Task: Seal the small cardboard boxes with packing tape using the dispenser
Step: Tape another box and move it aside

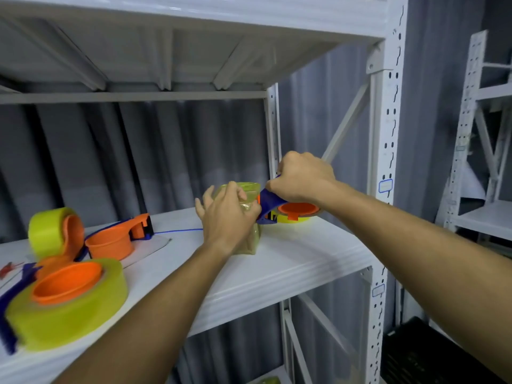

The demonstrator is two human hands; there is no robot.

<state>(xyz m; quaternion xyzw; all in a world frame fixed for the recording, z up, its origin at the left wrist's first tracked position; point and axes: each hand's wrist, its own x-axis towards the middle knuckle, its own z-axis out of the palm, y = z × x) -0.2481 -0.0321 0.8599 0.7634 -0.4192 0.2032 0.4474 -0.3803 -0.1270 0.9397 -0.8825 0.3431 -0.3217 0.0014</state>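
A small box (251, 241) wrapped in yellowish clear tape stands on the white shelf (291, 261). My left hand (225, 220) grips it from the near side and covers most of it; only its top and right edge show. My right hand (302, 178) is curled round the blue handle of a tape dispenser (270, 202). The dispenser's orange core and yellow tape roll (297, 213) lie low over the shelf just right of the box. The dispenser's front end touches the box's upper right side.
Two more dispensers with yellow tape rolls (66, 297) (52, 231) and an orange one without tape (116, 241) lie at the shelf's left end. A blue cord (177, 231) runs along the back. An upright post (388, 162) stands right; another shelf hangs overhead.
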